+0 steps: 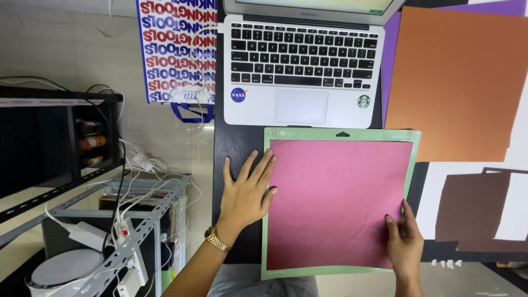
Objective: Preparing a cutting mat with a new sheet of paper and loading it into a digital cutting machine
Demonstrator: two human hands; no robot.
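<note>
Pressing flat, spread left hand (245,192) on green mat (268,220); right hand (405,242) pinching pink sheet (335,203), thumb hidden.

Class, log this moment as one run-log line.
left hand: flat on green mat's left edge | right hand: pressing pink sheet's lower right corner | laptop: behind mat

A small home craft workspace: a dark desk (236,148) carries an open laptop (305,66), a green cutting mat (341,133) and loose sheets of coloured paper (456,77), while a metal shelving rack (137,220) beside it holds power strips (129,258) and tangled white cables (143,162).
</note>
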